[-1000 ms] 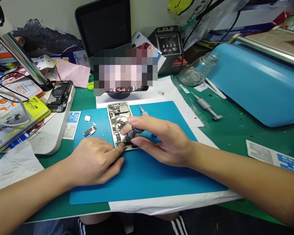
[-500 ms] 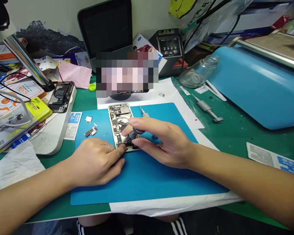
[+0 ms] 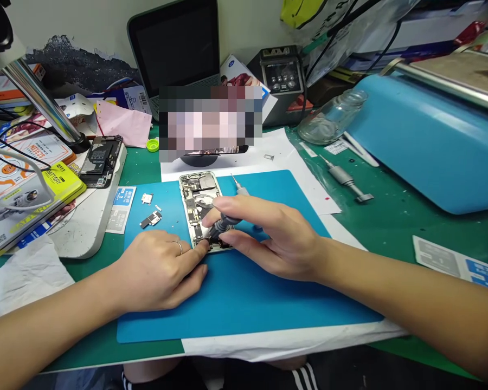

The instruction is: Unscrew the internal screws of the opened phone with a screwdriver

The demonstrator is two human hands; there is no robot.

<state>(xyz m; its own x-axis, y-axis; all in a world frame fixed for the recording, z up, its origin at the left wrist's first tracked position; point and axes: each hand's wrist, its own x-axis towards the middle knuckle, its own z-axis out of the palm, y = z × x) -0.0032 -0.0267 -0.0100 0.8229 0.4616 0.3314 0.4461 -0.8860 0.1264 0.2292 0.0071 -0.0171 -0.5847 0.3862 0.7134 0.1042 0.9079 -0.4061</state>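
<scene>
Phone (image 3: 192, 201), its innards bare, lies on the blue mat (image 3: 248, 298) between your hands; the mat probably stops it sliding. Your left hand (image 3: 156, 271) grips nothing that shows: its index finger presses on the phone's near end, thumb a little apart, likely to steady the frame against the tool; your right hand (image 3: 276, 235) pinches a screwdriver (image 3: 226, 221) between thumb and fingers over that same end, its tip out of sight; loose parts (image 3: 150, 219) sit left of the phone, perhaps so that none gets lost; a second driver (image 3: 241, 188) lies past your right hand, a third (image 3: 342, 176) on the table (image 3: 398, 219) further right.

The yellow box (image 3: 71, 185) at left seems to read BATTERY, the white one (image 3: 34, 157) behind it SCREEN; the print on the cards (image 3: 439, 255) is too small to read.
</scene>
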